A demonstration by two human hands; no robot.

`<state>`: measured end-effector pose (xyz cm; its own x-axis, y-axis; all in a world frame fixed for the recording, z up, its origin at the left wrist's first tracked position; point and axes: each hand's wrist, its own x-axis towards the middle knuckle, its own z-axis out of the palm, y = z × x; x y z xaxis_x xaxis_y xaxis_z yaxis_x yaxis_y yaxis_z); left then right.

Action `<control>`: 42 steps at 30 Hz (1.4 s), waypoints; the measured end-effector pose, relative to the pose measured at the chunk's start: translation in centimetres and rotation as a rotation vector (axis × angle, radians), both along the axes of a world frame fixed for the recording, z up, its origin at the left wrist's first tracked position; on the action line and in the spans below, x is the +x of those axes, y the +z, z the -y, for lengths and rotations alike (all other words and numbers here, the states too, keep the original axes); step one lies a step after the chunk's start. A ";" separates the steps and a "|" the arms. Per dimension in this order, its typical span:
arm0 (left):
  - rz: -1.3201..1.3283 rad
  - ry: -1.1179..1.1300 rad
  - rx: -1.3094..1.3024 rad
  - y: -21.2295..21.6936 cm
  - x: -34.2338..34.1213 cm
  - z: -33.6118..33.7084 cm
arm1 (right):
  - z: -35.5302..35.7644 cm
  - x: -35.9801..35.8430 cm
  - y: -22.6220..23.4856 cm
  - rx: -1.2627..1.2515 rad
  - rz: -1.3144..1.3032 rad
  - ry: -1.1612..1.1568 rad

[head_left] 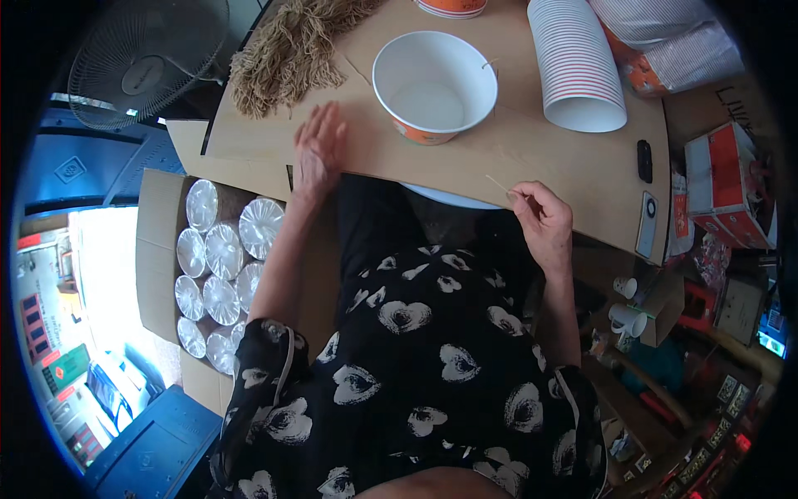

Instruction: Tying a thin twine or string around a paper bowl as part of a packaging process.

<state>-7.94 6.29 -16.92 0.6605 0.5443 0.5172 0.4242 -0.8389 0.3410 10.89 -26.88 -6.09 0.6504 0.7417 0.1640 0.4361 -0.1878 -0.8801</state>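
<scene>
Left hand (318,150) flat — right (540,218) seemingly pinched

A cardboard-topped table (573,166) fills the upper middle of the frame. At upper left a fan (145,58) stands on the floor, beside blue crates (71,170). Bright daylight washes the floor at left centre. An open carton (158,249) sits left of the table, and another blue crate (154,453) lies at lower left. Red boxes (731,187) and cluttered shelves crowd the right edge, where it is dim.
</scene>
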 end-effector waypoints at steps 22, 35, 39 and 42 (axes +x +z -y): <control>-0.142 -0.040 -0.761 -4.7 -18.1 11.7 | -4.3 -0.4 1.3 0.180 -0.194 0.050; 0.512 -0.498 -1.967 9.8 1.4 12.7 | -4.5 -2.8 3.9 0.110 -0.111 0.246; 0.405 -0.455 -1.735 10.0 1.1 12.5 | -3.9 -2.9 3.2 0.046 -0.120 0.293; 0.357 -0.476 -1.572 10.0 0.8 13.0 | -4.2 -1.9 2.9 0.002 0.012 0.321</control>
<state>-7.14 -6.71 -6.96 0.8848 0.4422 -0.1471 -0.0273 0.3643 0.9309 8.95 -22.67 -3.23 0.3810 0.9085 0.1720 0.4828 -0.0369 -0.8750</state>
